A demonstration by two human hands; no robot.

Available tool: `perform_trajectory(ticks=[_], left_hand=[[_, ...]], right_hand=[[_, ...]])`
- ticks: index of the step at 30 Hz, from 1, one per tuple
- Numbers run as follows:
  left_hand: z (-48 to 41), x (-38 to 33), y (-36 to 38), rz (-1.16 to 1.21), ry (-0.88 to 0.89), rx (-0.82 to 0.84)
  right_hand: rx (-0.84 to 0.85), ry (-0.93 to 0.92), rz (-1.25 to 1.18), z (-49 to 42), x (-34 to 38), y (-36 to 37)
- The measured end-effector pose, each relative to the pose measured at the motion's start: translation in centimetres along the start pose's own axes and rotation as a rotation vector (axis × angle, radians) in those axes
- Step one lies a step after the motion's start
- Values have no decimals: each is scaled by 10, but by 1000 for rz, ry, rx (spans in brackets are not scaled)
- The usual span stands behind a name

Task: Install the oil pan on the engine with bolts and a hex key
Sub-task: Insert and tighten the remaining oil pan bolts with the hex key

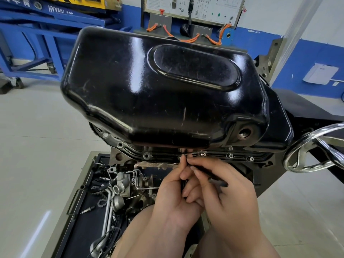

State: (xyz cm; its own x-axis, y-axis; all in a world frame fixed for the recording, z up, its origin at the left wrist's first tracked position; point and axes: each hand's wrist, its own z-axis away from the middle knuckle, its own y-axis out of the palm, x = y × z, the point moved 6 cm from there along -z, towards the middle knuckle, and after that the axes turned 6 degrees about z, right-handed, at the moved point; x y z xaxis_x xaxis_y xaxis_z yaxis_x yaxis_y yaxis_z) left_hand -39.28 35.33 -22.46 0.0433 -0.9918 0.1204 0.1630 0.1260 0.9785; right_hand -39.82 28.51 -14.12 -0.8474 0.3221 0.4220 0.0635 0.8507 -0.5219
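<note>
The black oil pan (163,94) is seen seated upside down on the engine (119,156), filling the middle of the view, with its flange (219,155) running along the near edge. Three bolts (231,155) are seen set in the right part of that flange, while several holes further left stand unfilled. A threaded drain hole (244,133) is shown in the near right corner of the pan. Both hands are brought together at the flange, just left of the seated bolts. The hex key (220,181) is gripped by the right hand (223,190), its fingers curled round the dark shaft and its forefinger laid along it towards the flange. The left hand (173,194) is held against the right, with fingers curled and the thumb tip raised to the flange edge (whether a bolt is pinched there cannot be told, as the fingertips cover the spot). A chrome handwheel (312,146) is seen at the right of the pan. Below the engine, a dark tray (85,226) is laid with loose metal parts and pipes. A blue frame (37,34) and a wall panel (195,8) with orange cables (191,39) are seen behind.
</note>
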Motion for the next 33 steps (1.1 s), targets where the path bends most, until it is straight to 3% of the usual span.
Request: perform_trajectory(ticks=[9,17,27,33], left_hand=[[9,6,9,-19,-61,101],[8,6,7,67,-68,72],[6,5,2,36,-120,91],[7,5,4,34,-61,79]], right_hand=[[-188,79,-98,-3,-4,-3],[-6,55,-79,0,-2,2],[-159,133,-194,-9,-6,2],[-2,16,-192,-1,1,4]])
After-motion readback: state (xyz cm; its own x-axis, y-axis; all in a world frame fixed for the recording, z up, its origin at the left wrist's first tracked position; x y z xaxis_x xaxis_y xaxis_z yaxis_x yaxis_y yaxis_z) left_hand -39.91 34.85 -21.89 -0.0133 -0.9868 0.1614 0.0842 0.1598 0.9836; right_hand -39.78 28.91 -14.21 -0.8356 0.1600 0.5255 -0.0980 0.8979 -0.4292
